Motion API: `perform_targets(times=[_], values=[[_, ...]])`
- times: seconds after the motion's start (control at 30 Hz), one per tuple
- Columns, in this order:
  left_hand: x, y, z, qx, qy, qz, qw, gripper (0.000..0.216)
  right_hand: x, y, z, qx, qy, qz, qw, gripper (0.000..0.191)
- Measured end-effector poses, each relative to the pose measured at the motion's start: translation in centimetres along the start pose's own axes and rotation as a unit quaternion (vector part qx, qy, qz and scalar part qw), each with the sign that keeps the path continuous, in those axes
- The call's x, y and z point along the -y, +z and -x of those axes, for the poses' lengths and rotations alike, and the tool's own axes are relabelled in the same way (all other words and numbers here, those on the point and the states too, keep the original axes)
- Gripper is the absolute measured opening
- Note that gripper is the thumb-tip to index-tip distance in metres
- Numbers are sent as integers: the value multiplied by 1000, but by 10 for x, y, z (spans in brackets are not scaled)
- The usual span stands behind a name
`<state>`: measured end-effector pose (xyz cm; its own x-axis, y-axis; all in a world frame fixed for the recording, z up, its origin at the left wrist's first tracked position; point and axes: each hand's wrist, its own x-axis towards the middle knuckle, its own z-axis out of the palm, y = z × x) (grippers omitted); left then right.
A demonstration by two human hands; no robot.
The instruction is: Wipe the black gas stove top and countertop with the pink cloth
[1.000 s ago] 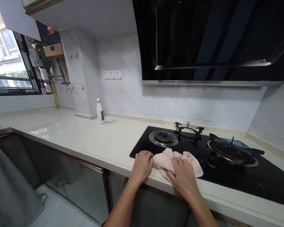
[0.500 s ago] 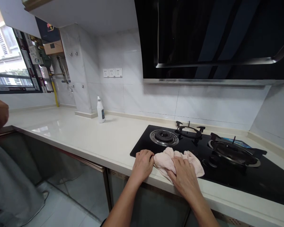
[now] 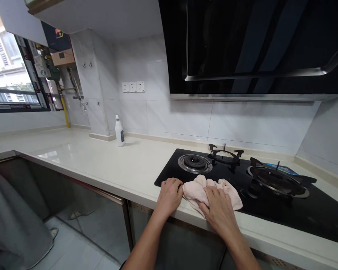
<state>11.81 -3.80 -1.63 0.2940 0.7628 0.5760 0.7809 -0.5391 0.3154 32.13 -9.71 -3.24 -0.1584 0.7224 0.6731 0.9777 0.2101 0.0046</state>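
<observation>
My right hand (image 3: pixel 220 208) rests on a bunched pale pink cloth (image 3: pixel 195 192), its fingers curved over the folds and the thumb against the near side. The cloth lies across the front edge of the black gas hob (image 3: pixel 169 175) and the white counter. Beside the cloth's left end, my left hand (image 3: pixel 169 194) lies palm down at the hob's front left corner, fingers slightly bent, holding nothing. Its thumb is close to the cloth; whether they touch I cannot tell. Behind the hands is a round burner (image 3: pixel 195 162) without its pan support.
Loose black pan supports (image 3: pixel 224 156) stand at the hob's back and right. A white bottle (image 3: pixel 119 132) is on the counter (image 3: pixel 101 161) by the wall. The dark range hood (image 3: pixel 248 48) hangs above. Another person's grey clothing (image 3: pixel 14 221) shows at the left edge.
The other person's arm at the left edge has gone out of view. My hands and the cloth stay in place; the view has shifted very slightly.
</observation>
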Motion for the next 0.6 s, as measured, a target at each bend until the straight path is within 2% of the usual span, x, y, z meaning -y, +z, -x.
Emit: perform_targets(times=[0.6], values=[[-1, -1, 1, 1, -1, 3, 1000, 18, -1, -1, -1, 14, 3, -4, 1000, 25]])
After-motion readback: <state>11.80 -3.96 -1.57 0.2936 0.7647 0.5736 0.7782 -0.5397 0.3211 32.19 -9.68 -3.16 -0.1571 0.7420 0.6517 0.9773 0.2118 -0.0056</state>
